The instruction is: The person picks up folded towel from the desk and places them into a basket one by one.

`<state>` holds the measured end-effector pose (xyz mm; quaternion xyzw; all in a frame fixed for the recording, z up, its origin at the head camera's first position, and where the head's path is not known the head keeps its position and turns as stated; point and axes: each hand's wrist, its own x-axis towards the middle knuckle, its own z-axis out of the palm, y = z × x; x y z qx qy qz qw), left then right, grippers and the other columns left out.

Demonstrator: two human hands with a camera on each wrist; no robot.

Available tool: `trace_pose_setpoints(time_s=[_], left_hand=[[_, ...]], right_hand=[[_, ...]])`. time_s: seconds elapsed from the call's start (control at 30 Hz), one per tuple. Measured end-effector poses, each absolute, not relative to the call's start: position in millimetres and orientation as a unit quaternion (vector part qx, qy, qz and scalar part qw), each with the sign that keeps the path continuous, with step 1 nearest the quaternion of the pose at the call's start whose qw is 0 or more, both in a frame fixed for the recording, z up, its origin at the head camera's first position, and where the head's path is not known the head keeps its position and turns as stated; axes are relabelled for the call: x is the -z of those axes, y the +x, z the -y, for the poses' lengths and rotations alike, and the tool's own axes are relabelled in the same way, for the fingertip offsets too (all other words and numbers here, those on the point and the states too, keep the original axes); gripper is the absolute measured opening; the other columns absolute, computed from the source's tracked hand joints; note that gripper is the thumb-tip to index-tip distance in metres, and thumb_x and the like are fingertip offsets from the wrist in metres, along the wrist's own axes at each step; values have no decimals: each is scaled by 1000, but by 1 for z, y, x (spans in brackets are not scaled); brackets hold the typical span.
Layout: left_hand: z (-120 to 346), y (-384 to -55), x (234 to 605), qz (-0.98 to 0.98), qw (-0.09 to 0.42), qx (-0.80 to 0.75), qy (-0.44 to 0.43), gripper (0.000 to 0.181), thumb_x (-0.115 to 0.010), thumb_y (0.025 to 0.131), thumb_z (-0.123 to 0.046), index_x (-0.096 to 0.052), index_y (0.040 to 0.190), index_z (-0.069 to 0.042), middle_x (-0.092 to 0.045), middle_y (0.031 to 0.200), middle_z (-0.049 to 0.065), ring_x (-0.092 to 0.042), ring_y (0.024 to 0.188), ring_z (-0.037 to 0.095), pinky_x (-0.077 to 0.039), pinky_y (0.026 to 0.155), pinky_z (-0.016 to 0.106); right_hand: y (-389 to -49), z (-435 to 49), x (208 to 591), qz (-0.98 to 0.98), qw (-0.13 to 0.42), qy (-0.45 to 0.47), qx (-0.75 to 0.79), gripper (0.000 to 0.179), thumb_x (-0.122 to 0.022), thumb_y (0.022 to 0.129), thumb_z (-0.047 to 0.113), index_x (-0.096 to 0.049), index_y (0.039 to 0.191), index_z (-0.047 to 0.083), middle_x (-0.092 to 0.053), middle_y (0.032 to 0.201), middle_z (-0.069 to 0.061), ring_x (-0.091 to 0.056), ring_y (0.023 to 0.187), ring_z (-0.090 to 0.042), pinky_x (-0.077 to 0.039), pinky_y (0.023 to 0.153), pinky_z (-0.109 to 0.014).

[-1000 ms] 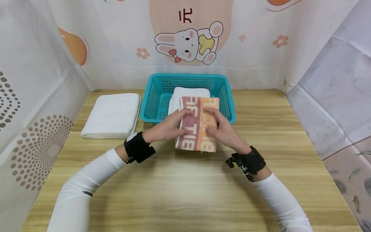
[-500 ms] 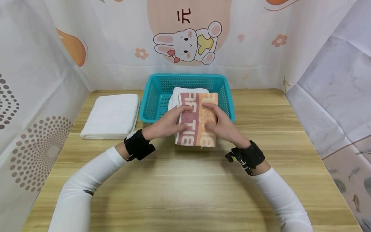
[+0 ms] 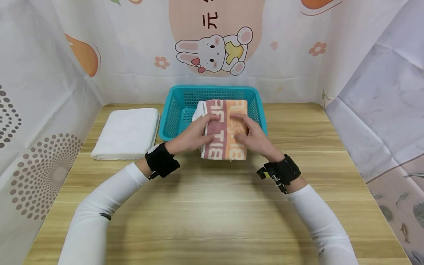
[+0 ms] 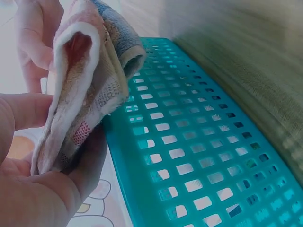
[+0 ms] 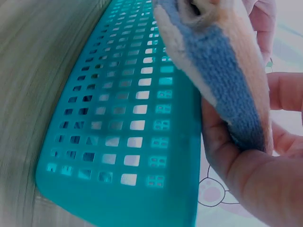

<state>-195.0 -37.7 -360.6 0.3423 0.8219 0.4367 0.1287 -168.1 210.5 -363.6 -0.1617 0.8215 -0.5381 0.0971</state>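
A folded towel [image 3: 216, 129], striped mauve and orange with pale letters, hangs over the near side of a teal plastic basket [image 3: 169, 110]. My left hand [image 3: 193, 136] grips its left side, thumb on top and fingers beneath, as the left wrist view shows. On its right side my right hand [image 3: 255, 138] holds the towel the same way. Seen edge-on in the right wrist view, the folded towel [image 5: 227, 80] shows blue and peach layers right beside the basket wall [image 5: 118, 118]. White folded towels [image 3: 198, 110] in the basket are mostly hidden under it.
Another folded white towel [image 3: 127, 132] lies on the wooden table [image 3: 212, 209] left of the basket. Behind the basket hangs a curtain [image 3: 132, 55] with a printed rabbit.
Both hands have moved the striped towel forward, farther over the basket, so it covers more of the white towels. The basket and the left white towel stay in place.
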Motion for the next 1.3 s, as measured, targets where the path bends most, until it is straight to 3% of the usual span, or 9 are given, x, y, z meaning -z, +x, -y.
trace_pose_setpoints(time_s=[0.4, 0.7, 0.97, 1.3], left_hand=[[39, -202, 363, -830, 116, -418, 351, 56, -61, 99, -9, -35, 149, -5, -44, 146, 11, -47, 125, 21, -43, 102, 34], [37, -204, 360, -832, 125, -416, 345, 57, -61, 99, -9, -34, 149, -6, -46, 144, 11, -50, 121, 20, -45, 100, 32], [38, -206, 359, -836, 119, -399, 357, 57, -58, 101, -9, -32, 151, -5, -39, 152, 11, -40, 136, 20, -37, 110, 30], [36, -207, 355, -832, 129, -416, 343, 56, -59, 100, -8, -33, 149, -6, -46, 142, 11, -51, 118, 18, -47, 96, 29]], right_hand=[[-175, -214, 366, -840, 80, -174, 508, 43, -62, 95, 5, -57, 138, 9, -55, 140, -7, -44, 86, -24, -39, 71, -30], [-177, -215, 364, -833, 88, -168, 519, 40, -61, 97, 4, -57, 137, 8, -52, 142, -8, -49, 90, -23, -43, 73, -26], [-179, -216, 364, -835, 91, -166, 517, 42, -60, 98, 6, -55, 139, 7, -53, 138, -12, -52, 93, -24, -45, 75, -27], [-183, -214, 363, -835, 98, -155, 519, 41, -60, 97, 7, -55, 139, 8, -52, 138, -11, -56, 99, -26, -50, 78, -30]])
